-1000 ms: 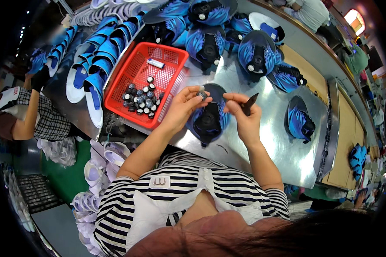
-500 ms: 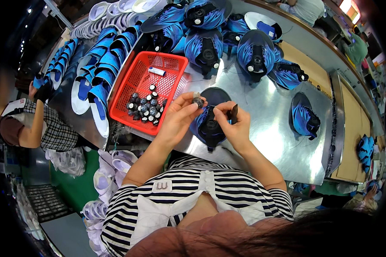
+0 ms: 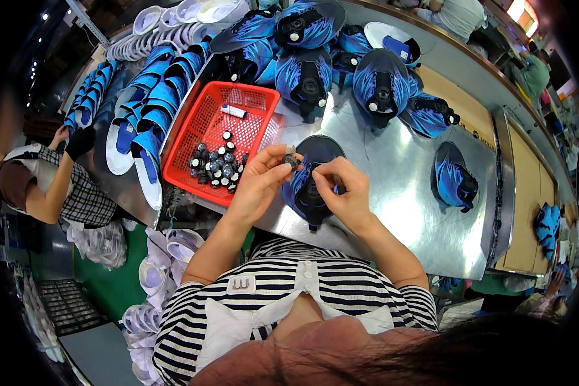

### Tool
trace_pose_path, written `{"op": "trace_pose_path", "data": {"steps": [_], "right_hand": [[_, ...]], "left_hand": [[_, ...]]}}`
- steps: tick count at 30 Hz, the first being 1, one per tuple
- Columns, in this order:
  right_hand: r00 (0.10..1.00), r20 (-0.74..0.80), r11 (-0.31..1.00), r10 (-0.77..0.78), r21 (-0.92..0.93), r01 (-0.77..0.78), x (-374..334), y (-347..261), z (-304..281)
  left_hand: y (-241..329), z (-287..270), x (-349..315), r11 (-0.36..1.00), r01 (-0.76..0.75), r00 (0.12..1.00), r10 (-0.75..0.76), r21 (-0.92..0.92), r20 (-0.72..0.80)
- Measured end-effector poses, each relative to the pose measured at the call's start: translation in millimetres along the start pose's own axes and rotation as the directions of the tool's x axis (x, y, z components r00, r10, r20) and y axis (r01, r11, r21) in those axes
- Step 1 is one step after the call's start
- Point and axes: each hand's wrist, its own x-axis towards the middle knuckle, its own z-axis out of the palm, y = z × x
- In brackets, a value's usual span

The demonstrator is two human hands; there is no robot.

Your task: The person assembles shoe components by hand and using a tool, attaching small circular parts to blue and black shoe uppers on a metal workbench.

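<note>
Between the thumb and fingers of my left hand (image 3: 254,186) is a small dark round dial (image 3: 292,161). My right hand (image 3: 350,196) is closed just to the right of it, its thumb and index finger pinched over the shoe; a slim dark tool (image 3: 340,186) pokes out from the curled fingers. Whether the pinch also holds a lace is too small to see. Under both hands a blue and black shoe upper (image 3: 310,207) lies on the metal table (image 3: 392,225), its toe pointing away from me.
Left of my hands a red plastic basket (image 3: 268,122) holds several black-and-white dials (image 3: 219,164) and a white marker (image 3: 233,112). More blue shoe uppers (image 3: 379,87) crowd the back, with one (image 3: 455,177) at right. Blue-white shoe pieces (image 3: 154,112) and a co-worker (image 3: 51,180) are at left.
My right hand has lowered slightly and moved left, and the dark tool shows less. My left hand has shifted slightly down with the dial. At left the co-worker's black-gloved hand has moved rightward.
</note>
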Motion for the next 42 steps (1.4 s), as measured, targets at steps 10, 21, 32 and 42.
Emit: {"op": "trace_pose_path", "data": {"steps": [10, 21, 32, 42], "right_hand": [[0.992, 0.036, 0.987, -0.124, -0.1, 0.127, 3, 4, -5], [0.998, 0.02, 0.997, -0.057, -0.05, 0.058, 4, -4, -5], [0.98, 0.134, 0.969, -0.148, -0.177, 0.17, 3, 8, -9], [0.965, 0.256, 0.985, 0.051, -0.173, -0.007, 1, 7, -6]], "left_hand": [[4, -2, 0, 0.998, 0.012, 0.999, -0.01, 0.059, -0.04], [1, -4, 4, 0.999, 0.046, 0.999, -0.046, 0.008, -0.03], [2, 0, 3, 0.993, 0.05, 0.999, -0.051, 0.105, 0.007], [3, -1, -5, 0.88, -0.031, 0.998, -0.002, 0.475, 0.07]]}}
